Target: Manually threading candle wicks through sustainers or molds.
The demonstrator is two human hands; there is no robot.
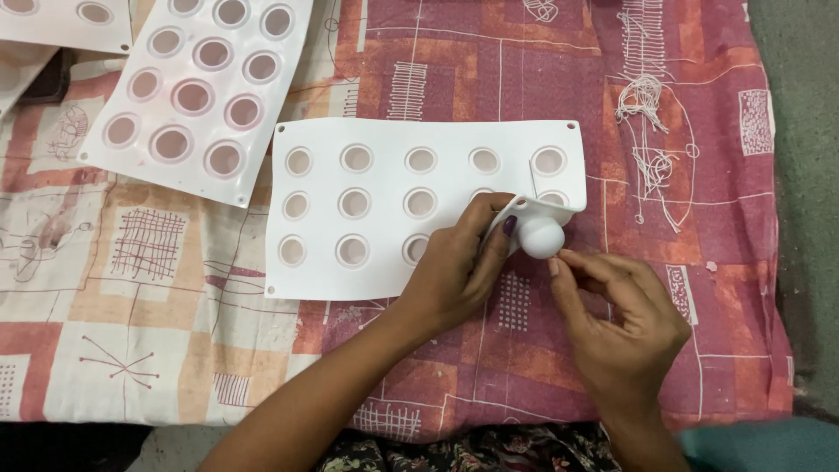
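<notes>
A white silicone mould sheet (384,262) with rows of round cavities lies flat on the patterned cloth. Its near right corner is folded up, so one rounded cup (542,237) bulges outward. My left hand (454,271) pinches that folded corner between thumb and fingers. My right hand (616,319) comes in from the right, its fingertips touching the underside of the bulging cup.
A second white mould sheet (197,87) lies at the upper left, and the edge of a third (61,26) shows in the top left corner. A red, pink and cream patterned cloth (699,175) covers the surface. A grey floor strip (804,175) runs along the right.
</notes>
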